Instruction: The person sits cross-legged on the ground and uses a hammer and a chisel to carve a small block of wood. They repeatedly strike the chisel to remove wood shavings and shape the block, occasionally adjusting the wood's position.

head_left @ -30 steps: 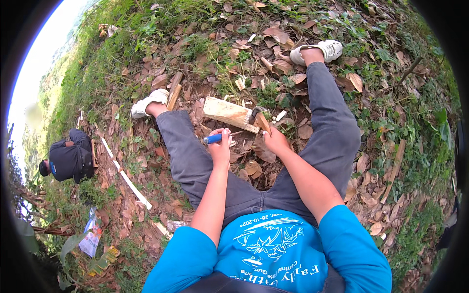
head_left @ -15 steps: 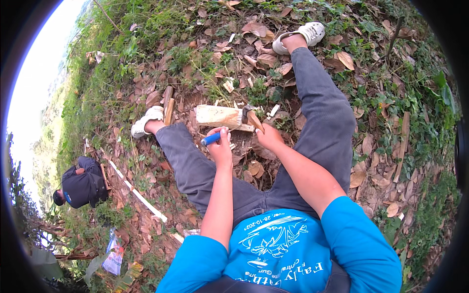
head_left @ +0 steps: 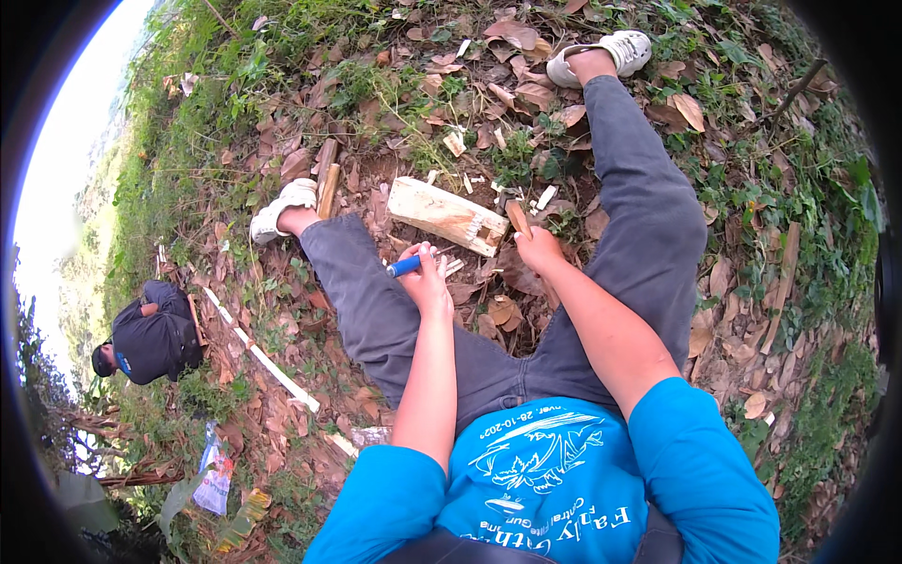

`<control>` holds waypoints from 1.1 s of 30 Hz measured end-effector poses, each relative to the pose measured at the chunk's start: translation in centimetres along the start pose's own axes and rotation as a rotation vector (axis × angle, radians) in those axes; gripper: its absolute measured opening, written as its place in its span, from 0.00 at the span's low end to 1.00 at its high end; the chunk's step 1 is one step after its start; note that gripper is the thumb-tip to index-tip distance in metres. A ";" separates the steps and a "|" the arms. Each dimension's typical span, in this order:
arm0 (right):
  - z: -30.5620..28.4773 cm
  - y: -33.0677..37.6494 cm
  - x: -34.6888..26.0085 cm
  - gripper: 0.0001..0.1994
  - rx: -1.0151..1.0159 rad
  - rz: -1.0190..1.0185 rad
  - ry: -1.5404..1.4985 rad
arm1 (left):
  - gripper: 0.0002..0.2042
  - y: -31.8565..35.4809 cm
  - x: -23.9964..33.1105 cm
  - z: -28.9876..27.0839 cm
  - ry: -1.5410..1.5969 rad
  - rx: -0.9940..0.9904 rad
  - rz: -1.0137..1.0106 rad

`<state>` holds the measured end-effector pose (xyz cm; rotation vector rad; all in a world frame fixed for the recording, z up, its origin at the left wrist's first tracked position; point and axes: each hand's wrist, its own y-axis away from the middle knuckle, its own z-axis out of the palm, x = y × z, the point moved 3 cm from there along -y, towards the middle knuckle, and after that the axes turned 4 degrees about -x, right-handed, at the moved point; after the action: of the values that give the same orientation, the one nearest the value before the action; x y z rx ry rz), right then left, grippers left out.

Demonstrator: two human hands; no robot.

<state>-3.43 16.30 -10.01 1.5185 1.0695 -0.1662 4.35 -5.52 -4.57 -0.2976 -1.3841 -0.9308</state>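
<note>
My left hand (head_left: 425, 279) is closed around the blue handle of a chisel (head_left: 406, 266); its thin metal end points right, partly hidden by the fingers. In my right hand (head_left: 539, 252) is the wooden handle of a hammer (head_left: 518, 218), its dark metal head beside the wood's right end. Between my legs lies a pale squared wood block (head_left: 437, 209), slanting down to the right, with a rough cut notch near its right end. Both tools appear apart from the block.
Wood chips (head_left: 454, 143) and dry leaves (head_left: 504, 309) litter the ground around the block. Two short sticks (head_left: 328, 188) lie by my left shoe (head_left: 284, 211). At the left a person in dark clothing (head_left: 155, 334) bends near a long pale pole (head_left: 263, 352). A plastic bag (head_left: 214, 477) lies lower left.
The block has turned, its right end now lower and showing the notch. The hammer head has moved off that end to the right. My left hand still grips the chisel.
</note>
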 end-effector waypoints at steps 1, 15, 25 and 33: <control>0.4 0.5 -0.3 0.21 -0.047 0.004 0.012 | 0.09 -0.3 0.1 -0.5 -0.031 0.019 0.004; 1.7 2.4 -0.3 0.15 -0.127 -0.020 -0.181 | 0.10 0.9 4.4 -1.4 -0.120 -0.113 0.256; 0.1 6.3 0.2 0.11 -0.138 0.023 -0.134 | 0.13 -0.1 4.6 -1.6 -0.444 0.011 0.467; 0.3 6.1 0.4 0.11 -0.187 0.045 -0.090 | 0.13 0.2 5.2 -1.2 -0.467 0.050 0.401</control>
<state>1.12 17.12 -6.02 1.3528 0.9519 -0.0992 4.93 -8.17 -0.01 -0.7601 -1.6861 -0.5063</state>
